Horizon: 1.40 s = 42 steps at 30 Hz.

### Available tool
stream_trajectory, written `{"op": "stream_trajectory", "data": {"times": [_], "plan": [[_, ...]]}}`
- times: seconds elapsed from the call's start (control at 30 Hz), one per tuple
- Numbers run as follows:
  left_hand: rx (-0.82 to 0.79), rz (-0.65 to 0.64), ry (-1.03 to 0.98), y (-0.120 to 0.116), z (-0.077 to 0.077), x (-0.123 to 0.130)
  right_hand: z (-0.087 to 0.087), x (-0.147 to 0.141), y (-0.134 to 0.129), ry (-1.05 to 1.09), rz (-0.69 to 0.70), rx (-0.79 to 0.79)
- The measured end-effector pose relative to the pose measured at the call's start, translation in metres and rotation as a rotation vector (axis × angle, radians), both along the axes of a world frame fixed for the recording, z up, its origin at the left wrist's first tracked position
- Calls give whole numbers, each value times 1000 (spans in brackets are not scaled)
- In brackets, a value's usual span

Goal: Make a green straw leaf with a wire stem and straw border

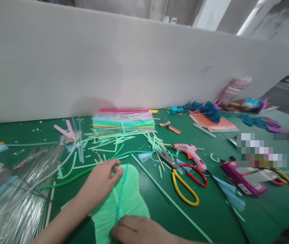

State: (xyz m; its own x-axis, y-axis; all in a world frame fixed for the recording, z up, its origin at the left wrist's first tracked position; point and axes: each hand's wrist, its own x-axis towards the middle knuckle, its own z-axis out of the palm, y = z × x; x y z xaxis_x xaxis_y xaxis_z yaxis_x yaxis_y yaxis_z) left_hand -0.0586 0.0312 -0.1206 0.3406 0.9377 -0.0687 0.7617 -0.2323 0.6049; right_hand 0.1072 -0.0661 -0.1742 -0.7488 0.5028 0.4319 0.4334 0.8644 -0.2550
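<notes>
A light green, ridged leaf-shaped piece [131, 189] lies on the green table, with a thin teal strip [120, 200] running lengthwise over it. My left hand [103, 179] rests at the piece's upper left edge, fingers bent, a gap between thumb and forefinger, the thumb beside the strip. At the piece's lower part, my right hand [139, 230] has its fingers curled together at the strip's lower end. Its fingertips are partly hidden.
Right of the piece lie scissors [176, 166] with red and yellow handles, a pink glue gun [191, 154] and a purple device [243, 179]. Colored strips [124, 122] are stacked behind. Clear-wrapped bundles [29, 189] lie left. A white panel [134, 64] stands across the back.
</notes>
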Motion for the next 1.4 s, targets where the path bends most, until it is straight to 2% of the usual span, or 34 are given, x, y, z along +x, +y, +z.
{"op": "stream_trajectory", "data": {"times": [0.17, 0.33, 0.4, 0.5, 0.57, 0.67, 0.77, 0.9, 1.0, 1.23, 1.4], "plan": [[30, 25, 32, 29, -6, 23, -13, -15, 0, -70, 45, -47], [-23, 37, -40, 32, -5, 23, -16, -12, 1, -37, 79, -160], [-50, 36, -75, 28, 2, 11, -14, -10, 2, 37, 77, -235], [-102, -7, -72, 18, 17, -21, -9, -5, 4, 188, 19, -309], [-155, -61, 43, 10, 27, -45, -3, 1, 6, 237, -8, -262], [-177, -79, 216, 2, 34, -70, 6, 11, 9, 210, 46, -165], [-121, -69, 276, 0, 27, -80, 14, 16, 10, 174, 50, -200], [8, -34, 237, -2, 7, -83, 18, 17, 10, 142, 65, -231], [46, 25, 202, -6, -2, -84, 20, 15, 10, 140, 85, -258], [102, 54, 147, -12, -9, -77, 30, 12, 17, 151, 77, -311], [129, 99, 121, -13, -11, -81, 31, 12, 19, 140, 79, -312]]}}
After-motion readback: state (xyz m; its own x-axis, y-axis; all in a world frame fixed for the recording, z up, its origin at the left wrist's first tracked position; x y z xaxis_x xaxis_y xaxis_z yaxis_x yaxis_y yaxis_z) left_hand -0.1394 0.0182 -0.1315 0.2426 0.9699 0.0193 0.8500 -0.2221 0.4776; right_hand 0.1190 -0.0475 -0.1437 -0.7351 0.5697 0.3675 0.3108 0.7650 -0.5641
